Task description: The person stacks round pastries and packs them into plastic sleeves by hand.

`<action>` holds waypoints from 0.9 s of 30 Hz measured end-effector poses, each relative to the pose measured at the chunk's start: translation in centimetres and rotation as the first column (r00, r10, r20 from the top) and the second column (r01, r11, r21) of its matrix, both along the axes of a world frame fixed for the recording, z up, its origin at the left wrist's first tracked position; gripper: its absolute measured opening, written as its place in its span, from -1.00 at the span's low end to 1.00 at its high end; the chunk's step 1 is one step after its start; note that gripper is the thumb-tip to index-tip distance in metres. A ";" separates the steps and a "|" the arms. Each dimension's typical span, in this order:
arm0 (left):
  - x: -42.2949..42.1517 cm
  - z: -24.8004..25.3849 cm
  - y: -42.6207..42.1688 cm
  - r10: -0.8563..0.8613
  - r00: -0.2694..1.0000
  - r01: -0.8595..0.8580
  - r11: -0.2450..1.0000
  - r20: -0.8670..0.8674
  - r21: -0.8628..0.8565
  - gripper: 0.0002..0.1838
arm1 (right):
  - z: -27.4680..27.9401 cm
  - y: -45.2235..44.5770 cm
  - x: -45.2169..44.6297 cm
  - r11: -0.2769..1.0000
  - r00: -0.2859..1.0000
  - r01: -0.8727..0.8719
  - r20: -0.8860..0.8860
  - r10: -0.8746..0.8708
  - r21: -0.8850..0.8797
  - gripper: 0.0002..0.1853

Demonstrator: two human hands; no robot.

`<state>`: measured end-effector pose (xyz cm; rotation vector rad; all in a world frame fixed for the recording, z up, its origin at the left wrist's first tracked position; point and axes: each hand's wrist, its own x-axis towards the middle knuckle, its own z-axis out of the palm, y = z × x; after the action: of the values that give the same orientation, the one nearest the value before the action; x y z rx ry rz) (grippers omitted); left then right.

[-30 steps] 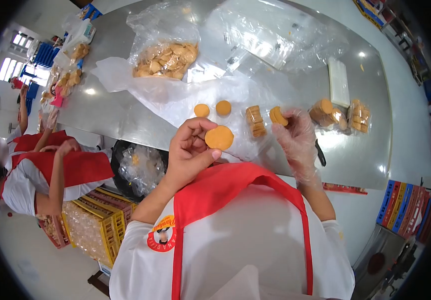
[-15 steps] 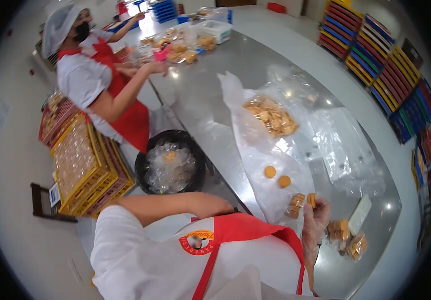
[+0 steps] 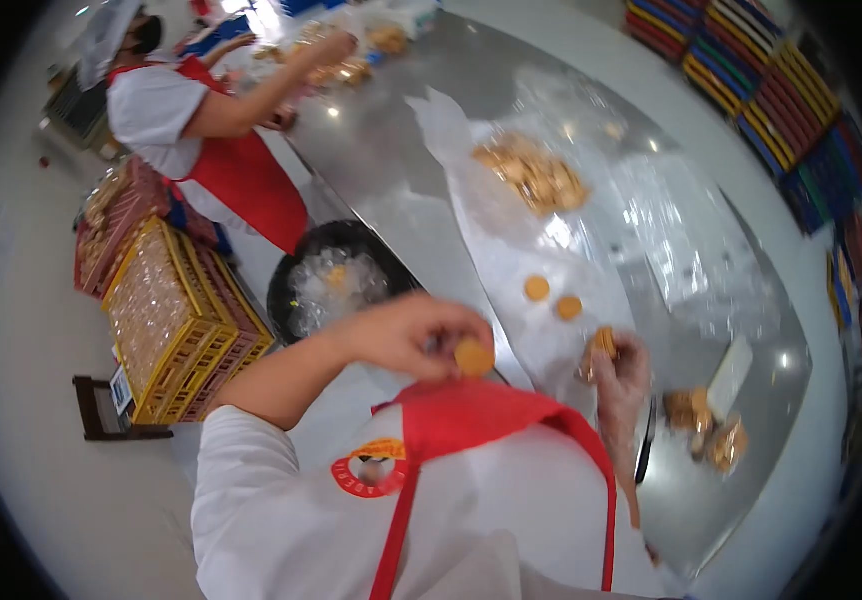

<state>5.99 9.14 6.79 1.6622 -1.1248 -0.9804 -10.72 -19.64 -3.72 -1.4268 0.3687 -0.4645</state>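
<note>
Between the fingers of my left hand (image 3: 429, 332), raised just above the apron top, is a round golden cookie (image 3: 473, 357). My right hand (image 3: 624, 372) is closed around a few stacked cookies (image 3: 603, 344) over the table's near side; a bag around them cannot be made out for sure. Two loose cookies (image 3: 537, 288) lie on a white plastic sheet (image 3: 496, 250) beyond my hands. Farther up that sheet rests a heap of golden pieces in clear plastic (image 3: 534, 178). Right of my right hand sit packed cookies (image 3: 689, 410) and another clear pack (image 3: 726, 445).
Beside the packs are a white block-like object (image 3: 730, 375) and a dark-handled tool (image 3: 645, 450). Clear plastic bags (image 3: 671, 240) cover the table's right side. A black bin (image 3: 281, 300) holds crumpled plastic. A co-worker (image 3: 241, 160) stands left, near stacked yellow crates (image 3: 166, 330).
My left hand has come up from the apron's edge, now with a cookie. My right hand has shifted slightly up and left. The co-worker's arm has reached farther over the table.
</note>
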 end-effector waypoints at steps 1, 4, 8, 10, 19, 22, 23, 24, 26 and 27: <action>-0.2 -0.3 -0.5 0.041 0.993 -0.060 0.982 -0.107 -0.179 -0.58 | 0.1 0.2 -0.1 1.000 1.000 0.009 -0.005 -0.008 0.006 -0.64; -0.4 -1.0 -2.5 0.096 0.936 -0.270 0.810 -0.338 -0.520 -0.53 | 0.5 0.3 0.2 0.998 1.000 0.010 0.004 -0.010 -0.060 -0.64; -1.0 -2.5 -4.0 0.167 0.913 -0.347 0.799 -0.373 -0.491 -0.50 | 1.3 0.8 0.5 0.998 1.000 0.003 0.025 -0.002 -0.066 -0.65; -1.3 -3.2 -5.1 0.228 0.896 -0.385 0.827 -0.381 -0.410 -0.49 | 2.8 1.4 0.7 0.996 0.999 -0.003 0.039 0.007 -0.087 -0.62; -3.0 -7.8 -10.4 0.173 0.772 -0.403 0.877 -0.611 -0.261 -0.49 | 6.5 3.1 1.4 0.731 0.974 0.007 0.170 0.150 -0.683 -0.61; -3.7 -9.1 -10.9 0.165 0.790 -0.366 0.899 -0.591 -0.239 -0.51 | 6.1 3.0 -0.1 0.790 0.990 -0.082 0.043 0.136 -0.608 -0.66; -4.0 -9.3 -10.9 0.144 0.785 -0.346 0.909 -0.602 -0.233 -0.51 | 6.0 3.1 -0.6 0.832 0.990 -0.120 -0.003 0.141 -0.541 -0.67; -4.3 -9.6 -10.8 0.127 0.780 -0.327 0.917 -0.613 -0.227 -0.51 | 4.9 3.0 -1.1 0.848 0.989 -0.133 -0.007 0.151 -0.514 -0.68; -4.7 -10.4 -10.7 0.097 0.778 -0.288 0.933 -0.620 -0.215 -0.51 | 1.9 2.5 -1.7 0.874 0.984 -0.162 -0.011 0.177 -0.459 -0.70; -4.9 -10.9 -10.6 0.085 0.783 -0.264 0.942 -0.616 -0.206 -0.51 | 1.7 2.8 -2.2 0.940 0.981 -0.189 -0.106 0.166 -0.285 -0.68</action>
<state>1.06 -1.49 -4.13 1.0752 -0.6223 -1.0625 -12.96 -16.81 -2.02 -1.7556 0.2373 -0.3235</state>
